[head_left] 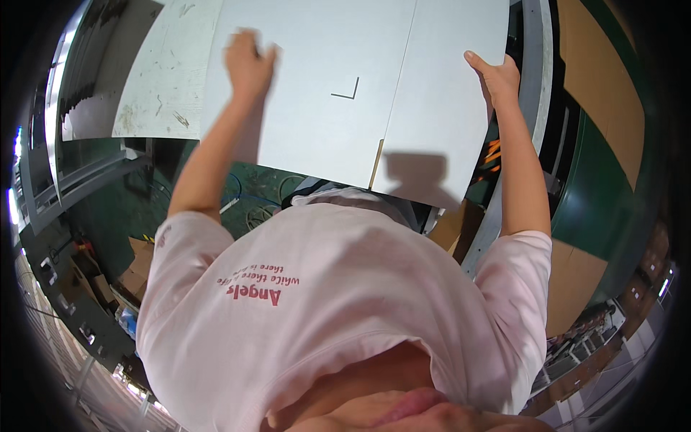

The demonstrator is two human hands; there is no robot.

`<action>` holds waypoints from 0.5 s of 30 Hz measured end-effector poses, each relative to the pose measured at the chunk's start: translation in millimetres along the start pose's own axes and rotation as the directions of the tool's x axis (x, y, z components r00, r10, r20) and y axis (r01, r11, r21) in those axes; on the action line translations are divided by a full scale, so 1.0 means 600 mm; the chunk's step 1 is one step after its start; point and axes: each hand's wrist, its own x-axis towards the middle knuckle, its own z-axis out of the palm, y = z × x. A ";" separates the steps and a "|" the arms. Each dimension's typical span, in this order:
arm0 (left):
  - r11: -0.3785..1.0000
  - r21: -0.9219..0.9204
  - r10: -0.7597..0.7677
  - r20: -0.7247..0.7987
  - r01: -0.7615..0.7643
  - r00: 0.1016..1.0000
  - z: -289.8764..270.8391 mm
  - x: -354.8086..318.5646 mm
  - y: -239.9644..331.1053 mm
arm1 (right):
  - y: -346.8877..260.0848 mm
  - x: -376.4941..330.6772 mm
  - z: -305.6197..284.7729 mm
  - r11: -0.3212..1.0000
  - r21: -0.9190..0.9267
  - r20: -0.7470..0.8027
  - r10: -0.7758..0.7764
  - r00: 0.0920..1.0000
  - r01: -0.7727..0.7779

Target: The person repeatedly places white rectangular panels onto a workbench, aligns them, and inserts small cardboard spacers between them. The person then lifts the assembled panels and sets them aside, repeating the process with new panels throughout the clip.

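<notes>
A large white panel (pixel 317 122) lies flat before me, crossed by a thin seam that ends in a narrow tan strip (pixel 377 164) at the near edge. A small dark L-shaped mark (pixel 353 91) shows on its surface. My right hand (pixel 502 81) grips the panel's right edge, thumb on top; its fingers are mostly hidden past the edge. Over the panel's left part is my left hand (pixel 248 66), slightly blurred, its thumb apart from bent fingers and nothing visible in it. Whether it touches the surface is unclear.
A scuffed whitish board (pixel 169 79) lies beside the panel on the left. A grey metal rail (pixel 536 79) runs along the right, with brown cardboard (pixel 601 79) and a green surface (pixel 597 194) beyond. Cables (pixel 259 216) lie on the green floor below.
</notes>
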 end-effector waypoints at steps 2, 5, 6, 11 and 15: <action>0.860 -0.168 0.484 -0.027 -0.481 0.875 0.020 -0.126 0.050 | -0.011 -0.008 0.001 0.997 -0.068 -0.034 -0.037 0.999 0.034; 0.652 -0.527 0.720 0.202 -0.546 0.664 -0.028 -0.263 0.167 | -0.024 -0.033 0.004 0.980 -0.185 -0.079 -0.083 0.993 0.067; 0.615 -0.580 0.753 0.228 -0.535 0.618 -0.038 -0.286 0.189 | -0.027 -0.041 0.005 0.972 -0.222 -0.107 -0.103 0.989 0.077; 0.622 -0.352 0.783 0.247 -0.700 0.571 -0.023 -0.316 0.214 | -0.010 -0.094 0.025 0.914 -0.397 -0.310 -0.221 0.925 0.085; 0.587 -0.228 0.807 0.244 -0.777 0.538 -0.017 -0.314 0.217 | 0.085 -0.176 -0.036 0.943 -0.135 -0.337 -0.333 0.880 0.305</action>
